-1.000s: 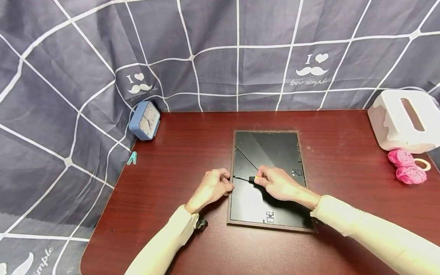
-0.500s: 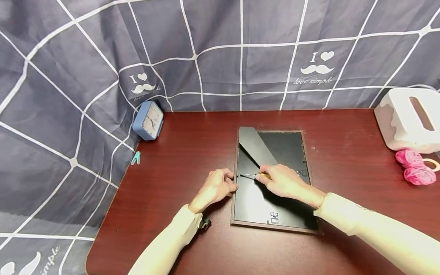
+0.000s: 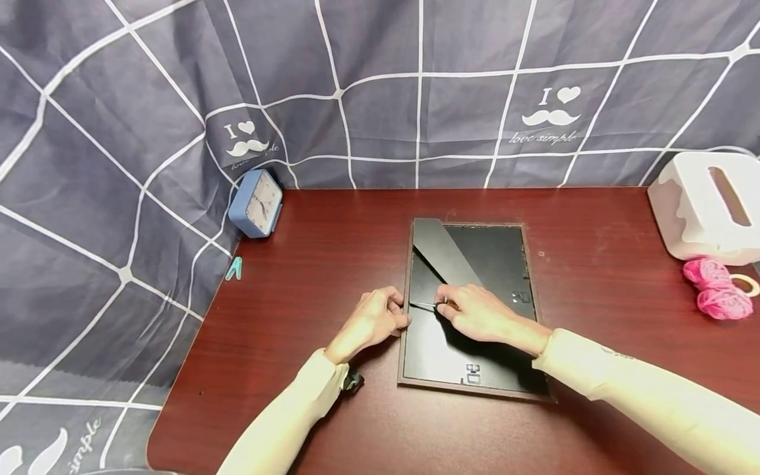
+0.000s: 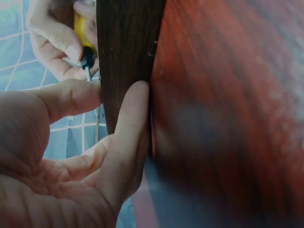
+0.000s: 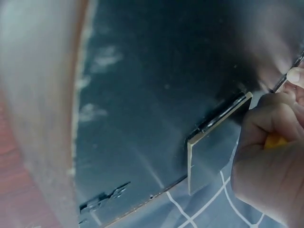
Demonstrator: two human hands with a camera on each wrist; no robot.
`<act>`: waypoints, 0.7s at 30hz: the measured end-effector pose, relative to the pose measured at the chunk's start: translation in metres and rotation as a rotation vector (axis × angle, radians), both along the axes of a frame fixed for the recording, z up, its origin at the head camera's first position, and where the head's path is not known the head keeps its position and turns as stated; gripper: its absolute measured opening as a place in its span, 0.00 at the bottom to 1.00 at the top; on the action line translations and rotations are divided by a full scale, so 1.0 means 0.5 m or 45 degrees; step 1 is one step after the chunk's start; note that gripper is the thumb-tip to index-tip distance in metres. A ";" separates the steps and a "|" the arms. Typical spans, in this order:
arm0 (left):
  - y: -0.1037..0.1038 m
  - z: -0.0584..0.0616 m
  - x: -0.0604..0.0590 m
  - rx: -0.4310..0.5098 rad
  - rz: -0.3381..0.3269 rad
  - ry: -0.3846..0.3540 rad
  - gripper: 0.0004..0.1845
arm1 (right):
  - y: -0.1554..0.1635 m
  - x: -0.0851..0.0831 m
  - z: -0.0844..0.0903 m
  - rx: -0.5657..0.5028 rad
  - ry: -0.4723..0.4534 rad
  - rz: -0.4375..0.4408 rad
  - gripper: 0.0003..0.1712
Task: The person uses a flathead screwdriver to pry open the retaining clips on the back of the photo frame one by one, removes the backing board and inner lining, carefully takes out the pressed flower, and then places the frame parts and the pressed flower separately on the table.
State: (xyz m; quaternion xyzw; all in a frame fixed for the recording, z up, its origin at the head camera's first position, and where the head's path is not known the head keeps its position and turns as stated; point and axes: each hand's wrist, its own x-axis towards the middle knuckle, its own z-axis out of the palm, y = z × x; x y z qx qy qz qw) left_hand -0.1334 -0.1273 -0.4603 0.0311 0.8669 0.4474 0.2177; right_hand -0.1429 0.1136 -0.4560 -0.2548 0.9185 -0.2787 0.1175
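Observation:
A brown picture frame lies face down on the red-brown table, its black backboard up. The board's stand leg is tilted up off it. My left hand pinches the frame's left edge between thumb and fingers. My right hand grips a small yellow-handled screwdriver, whose thin shaft points to the left edge by my left fingertips. In the right wrist view the right hand hides most of the yellow handle beside the stand leg.
A blue alarm clock stands at the table's back left, a teal clip on the cloth beside it. At the far right are a white tissue box, pink yarn and a tape roll. Checked grey cloth hangs behind.
The stand leg, flat a second ago, has lifted off the backboard. My right hand with the screwdriver has edged left toward the frame's left edge. My left hand keeps its hold.

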 end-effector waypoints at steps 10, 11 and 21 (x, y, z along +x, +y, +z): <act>0.005 -0.002 -0.003 -0.014 -0.028 0.016 0.15 | 0.026 -0.024 -0.070 -0.054 0.036 0.004 0.03; 0.005 -0.002 -0.003 -0.018 -0.027 0.015 0.14 | 0.027 -0.026 -0.077 -0.055 0.044 0.002 0.03; -0.004 0.001 -0.005 -0.029 -0.051 0.017 0.14 | 0.015 -0.012 -0.061 -0.062 0.069 -0.012 0.03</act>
